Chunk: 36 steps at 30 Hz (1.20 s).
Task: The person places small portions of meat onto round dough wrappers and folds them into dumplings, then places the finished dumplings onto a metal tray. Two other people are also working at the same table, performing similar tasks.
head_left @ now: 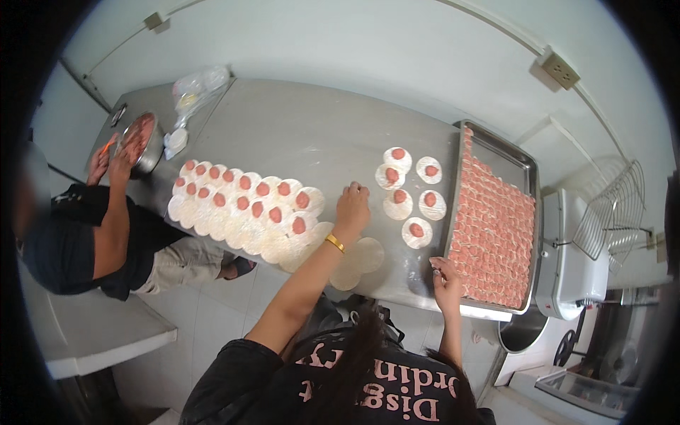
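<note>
Steel table (297,134) carries rows of filled wrappers (244,202); my left hand (352,207) rests flat and empty beside them; my right hand (446,280) grips the tray (528,166) edge. I judge I'm between folds; next needs a filled round from the near cluster (411,191).

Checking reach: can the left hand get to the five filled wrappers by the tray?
Probably yes. The left hand rests on the steel table just left of the filled wrappers, with only bare tabletop between them.
</note>
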Available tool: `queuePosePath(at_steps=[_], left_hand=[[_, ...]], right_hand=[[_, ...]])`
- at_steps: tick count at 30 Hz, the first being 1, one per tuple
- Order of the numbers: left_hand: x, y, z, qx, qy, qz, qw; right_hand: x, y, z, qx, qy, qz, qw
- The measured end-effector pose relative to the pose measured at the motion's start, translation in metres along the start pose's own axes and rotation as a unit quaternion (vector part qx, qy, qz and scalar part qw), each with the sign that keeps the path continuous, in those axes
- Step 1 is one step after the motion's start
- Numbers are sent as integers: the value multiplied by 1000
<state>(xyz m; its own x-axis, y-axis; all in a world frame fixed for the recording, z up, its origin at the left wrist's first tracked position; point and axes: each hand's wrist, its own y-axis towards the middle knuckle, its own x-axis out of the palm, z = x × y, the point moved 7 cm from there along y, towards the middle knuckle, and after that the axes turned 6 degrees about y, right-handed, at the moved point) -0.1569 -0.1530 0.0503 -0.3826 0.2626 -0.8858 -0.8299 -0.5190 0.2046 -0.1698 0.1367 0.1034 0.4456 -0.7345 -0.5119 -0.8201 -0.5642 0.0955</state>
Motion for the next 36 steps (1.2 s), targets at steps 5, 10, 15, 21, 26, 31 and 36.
queuePosePath(at_steps=[5,10,15,21,26,31,36], left_hand=[[-34,23,-76,47,237,-50,969],[-33,34,-105,106,212,-192,952],[-25,42,-128,-22,-70,-334,940],[0,23,-107,-208,-421,-355,808],[32,-17,-17,-212,-544,-432,688],[43,-61,52,-99,-383,-557,730],[48,-83,69,-101,-362,-569,732]], right_hand=[[42,12,-25,-25,5,-77,997],[60,21,-46,-59,16,-84,995],[53,12,-31,-11,62,-80,995],[63,4,9,75,118,-69,988],[98,5,32,266,485,-2,833],[91,-1,43,310,571,55,758],[78,-29,76,305,443,123,834]])
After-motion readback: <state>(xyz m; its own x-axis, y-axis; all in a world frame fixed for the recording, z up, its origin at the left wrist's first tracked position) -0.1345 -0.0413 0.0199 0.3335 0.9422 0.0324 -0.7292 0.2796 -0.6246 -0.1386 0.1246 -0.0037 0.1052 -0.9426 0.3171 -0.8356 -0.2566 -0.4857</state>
